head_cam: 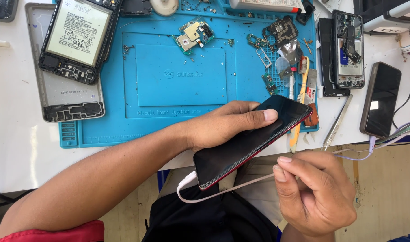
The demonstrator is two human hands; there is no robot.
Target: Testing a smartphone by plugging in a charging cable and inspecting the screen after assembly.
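A: Where's the phone?

B: Black smartphone [247, 141] with a red edge, held face up and tilted, just off the near edge of the white table [17, 134], over the lap. Lies along the palm of the left hand [218, 127], thumb stretched across the dark screen, fingers wrapped underneath.

A: And the grip there?

B: Clasped firmly around the phone's body, not loose. Screen dark, nothing lit.

A: Right hand?

B: Right hand [315, 192] lower and to the right, apart from the phone. Thumb and forefinger pinched on a thin pale charging cable [241, 186]; remaining fingers curled in. Cable loops back to a white plug seated in the phone's near end, other end trailing off to the right.

A: Anything holding parts?

B: Blue repair mat [178, 80] on the table, with small moulded compartments along its top edge, dotted with tiny screws and scraps. On the mat: a small green circuit board [194, 36], a black camera module piece [282, 29], a toothbrush [299, 96] with a yellow handle.

A: Beyond the mat?

B: At left, 1 opened phone with its battery exposed [77, 38], resting partly on a grey back cover [66, 98]. At right, 1 more opened phone [348, 49] and 1 dark phone [380, 101] lying flat. Metal tweezers [337, 123] near the mat's right edge.
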